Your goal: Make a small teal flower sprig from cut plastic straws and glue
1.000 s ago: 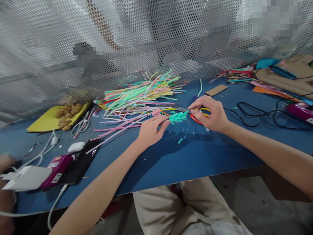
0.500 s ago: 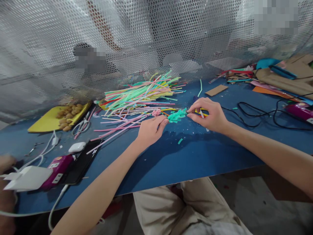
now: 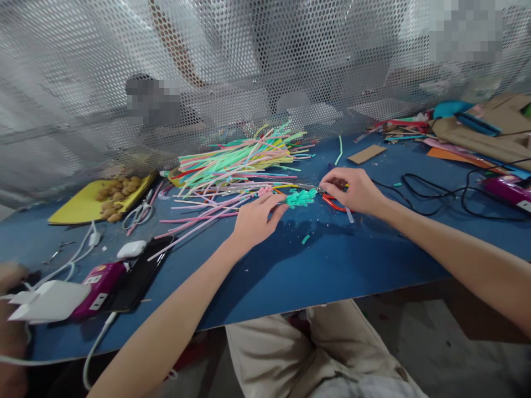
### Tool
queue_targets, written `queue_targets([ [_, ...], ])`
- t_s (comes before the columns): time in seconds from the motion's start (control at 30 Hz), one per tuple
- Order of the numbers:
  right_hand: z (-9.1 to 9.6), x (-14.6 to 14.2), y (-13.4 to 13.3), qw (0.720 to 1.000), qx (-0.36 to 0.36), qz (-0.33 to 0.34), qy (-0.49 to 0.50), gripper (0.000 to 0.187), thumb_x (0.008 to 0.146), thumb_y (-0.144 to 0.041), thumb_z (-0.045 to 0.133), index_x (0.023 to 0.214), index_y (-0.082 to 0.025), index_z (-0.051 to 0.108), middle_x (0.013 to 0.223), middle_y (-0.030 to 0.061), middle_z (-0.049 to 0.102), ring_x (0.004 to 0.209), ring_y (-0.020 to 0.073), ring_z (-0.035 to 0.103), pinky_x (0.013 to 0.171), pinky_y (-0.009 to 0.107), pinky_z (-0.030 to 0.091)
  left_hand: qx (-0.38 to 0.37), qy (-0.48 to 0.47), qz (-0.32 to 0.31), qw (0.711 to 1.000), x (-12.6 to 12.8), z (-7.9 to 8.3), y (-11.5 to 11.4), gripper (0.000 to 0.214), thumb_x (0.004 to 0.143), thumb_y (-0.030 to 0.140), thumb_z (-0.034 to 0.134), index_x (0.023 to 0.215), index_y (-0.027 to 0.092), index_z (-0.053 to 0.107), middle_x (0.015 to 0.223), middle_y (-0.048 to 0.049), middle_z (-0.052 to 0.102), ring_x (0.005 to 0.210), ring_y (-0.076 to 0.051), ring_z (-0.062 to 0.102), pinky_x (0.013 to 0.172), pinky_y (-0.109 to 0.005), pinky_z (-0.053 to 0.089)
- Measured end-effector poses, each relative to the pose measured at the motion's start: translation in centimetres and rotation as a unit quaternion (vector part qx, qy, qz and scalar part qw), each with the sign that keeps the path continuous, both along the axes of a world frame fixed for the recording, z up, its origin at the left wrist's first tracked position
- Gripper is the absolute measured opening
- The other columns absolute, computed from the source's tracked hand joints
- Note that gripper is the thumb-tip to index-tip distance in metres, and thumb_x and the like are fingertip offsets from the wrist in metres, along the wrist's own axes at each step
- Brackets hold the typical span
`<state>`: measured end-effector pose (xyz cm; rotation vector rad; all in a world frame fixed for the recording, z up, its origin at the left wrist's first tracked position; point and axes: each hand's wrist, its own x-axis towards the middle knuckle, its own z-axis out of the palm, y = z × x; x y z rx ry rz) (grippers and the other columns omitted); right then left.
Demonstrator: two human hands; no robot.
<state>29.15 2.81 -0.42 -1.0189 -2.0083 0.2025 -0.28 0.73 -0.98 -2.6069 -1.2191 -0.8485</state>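
Note:
My left hand (image 3: 259,220) is closed on a teal, fuzzy bunch (image 3: 301,197) that looks made of short pipe cleaner pieces. The bunch points right, just above the table. At its right tip, my right hand (image 3: 348,190) has thumb and fingers drawn together; what they pinch is too small to make out. A red loop handle (image 3: 334,204), perhaps of scissors, shows under the right hand. Below that hand a pale translucent strip (image 3: 350,215) sticks out. Near the left fingertips lies a small pink fuzzy piece (image 3: 265,191).
A big pile of coloured pipe cleaners (image 3: 240,157) lies behind my hands. Leftward are a yellow sheet (image 3: 72,205) with brown lumps, a phone (image 3: 133,287) and a purple power strip (image 3: 97,287). Black cable (image 3: 431,193), a cardboard piece (image 3: 367,154) and a perforated metal screen (image 3: 232,50) also stand around.
My right hand has shifted slightly and its fingers have moved, so the red loop handle now shows beneath it. My left hand stays about where it was, with the teal bunch.

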Motion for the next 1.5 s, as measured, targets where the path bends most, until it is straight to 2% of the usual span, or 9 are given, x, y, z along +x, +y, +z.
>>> queue_targets([
  [0.23, 1.2, 2.8, 1.4, 0.972, -0.082, -0.106, -0.194, 0.019, 0.088, -0.034, 0.061, 0.094, -0.026, 0.077, 0.083, 0.0011, 0.076, 0.072, 0.0191, 0.065, 0.063, 0.031, 0.04, -0.091, 0.018, -0.069, 0.993, 0.0, -0.4, 0.7, 0.025, 0.104, 0.034, 0.052, 0.105, 0.019, 0.071, 0.103, -0.0064, 0.078, 0.093, -0.019, 0.073, 0.085, -0.03, 0.053],
  [0.4, 1.1, 6.8, 4.0, 0.955, -0.067, -0.191, -0.216, 0.025, 0.084, -0.029, 0.058, 0.101, -0.026, 0.076, 0.101, 0.004, 0.078, 0.093, 0.0262, 0.068, 0.07, 0.035, 0.046, -0.109, 0.044, -0.133, 0.984, -0.1, -0.1, 0.7, 0.026, 0.104, 0.034, 0.052, 0.098, 0.018, 0.072, 0.091, -0.006, 0.078, 0.082, -0.018, 0.072, 0.079, -0.028, 0.05],
  [0.53, 0.2, 8.6, 5.3, 0.936, -0.125, -0.2, -0.262, 0.028, 0.081, -0.034, 0.06, 0.104, -0.025, 0.072, 0.114, 0.0065, 0.076, 0.1, 0.0301, 0.069, 0.075, 0.039, 0.049, -0.143, 0.103, -0.172, 0.969, 0.1, 0.0, 0.3, 0.029, 0.106, 0.036, 0.046, 0.097, 0.019, 0.068, 0.087, -0.0046, 0.075, 0.078, -0.017, 0.068, 0.074, -0.028, 0.045],
  [0.87, -1.9, 9.8, 7.7, 0.891, -0.246, -0.178, -0.337, 0.056, 0.081, -0.038, 0.06, 0.135, -0.021, 0.06, 0.138, 0.0145, 0.065, 0.118, 0.0348, 0.063, 0.091, 0.044, 0.052, -0.216, 0.168, -0.119, 0.954, 0.6, 0.5, -0.1, 0.034, 0.109, 0.043, 0.034, 0.095, 0.023, 0.059, 0.076, -0.0019, 0.064, 0.072, -0.02, 0.061, 0.065, -0.028, 0.035],
  [1.07, -1.5, 9.6, 7.7, 0.853, -0.296, -0.278, -0.328, 0.044, 0.083, -0.031, 0.057, 0.125, -0.021, 0.068, 0.125, 0.0184, 0.069, 0.107, 0.0367, 0.064, 0.088, 0.05, 0.048, -0.208, 0.188, -0.121, 0.952, 0.4, 0.3, -0.1, 0.036, 0.109, 0.046, 0.033, 0.103, 0.023, 0.061, 0.078, -0.0028, 0.067, 0.074, -0.02, 0.065, 0.064, -0.029, 0.036],
  [1.23, -0.6, 12.4, 6.7, 0.832, -0.252, -0.392, -0.299, 0.05, 0.089, -0.023, 0.052, 0.136, -0.009, 0.06, 0.14, 0.0337, 0.051, 0.129, 0.0477, 0.048, 0.098, 0.063, 0.037, -0.173, 0.201, -0.124, 0.956, 0.5, 0.2, -0.1, 0.038, 0.109, 0.046, 0.033, 0.109, 0.024, 0.063, 0.09, -0.0044, 0.074, 0.084, -0.021, 0.07, 0.07, -0.029, 0.043],
  [1.3, -0.3, 12.9, 6.3, 0.836, -0.207, -0.422, -0.285, 0.052, 0.091, -0.019, 0.048, 0.14, -0.004, 0.055, 0.147, 0.037, 0.041, 0.139, 0.0522, 0.035, 0.103, 0.068, 0.03, -0.152, 0.196, -0.102, 0.963, 0.4, 0.0, -0.1, 0.037, 0.108, 0.046, 0.034, 0.114, 0.025, 0.064, 0.098, -0.0044, 0.077, 0.091, -0.022, 0.072, 0.074, -0.029, 0.046],
  [1.37, 0.1, 12.6, 6.1, 0.856, -0.158, -0.407, -0.277, 0.054, 0.091, -0.018, 0.047, 0.143, -0.007, 0.053, 0.154, 0.0332, 0.036, 0.143, 0.0511, 0.03, 0.108, 0.066, 0.026, -0.132, 0.186, -0.075, 0.971, 0.4, -0.1, -0.1, 0.036, 0.108, 0.046, 0.036, 0.117, 0.026, 0.065, 0.106, -0.0035, 0.078, 0.096, -0.022, 0.074, 0.077, -0.03, 0.048],
  [1.5, 0.4, 10.1, 6.3, 0.921, -0.102, -0.24, -0.29, 0.043, 0.096, -0.031, 0.045, 0.134, -0.02, 0.062, 0.136, 0.0156, 0.062, 0.124, 0.0326, 0.054, 0.106, 0.046, 0.04, -0.11, 0.155, -0.042, 0.981, 0.2, -0.2, 0.1, 0.035, 0.107, 0.045, 0.04, 0.116, 0.027, 0.069, 0.113, -0.0014, 0.078, 0.101, -0.022, 0.074, 0.08, -0.03, 0.051],
])
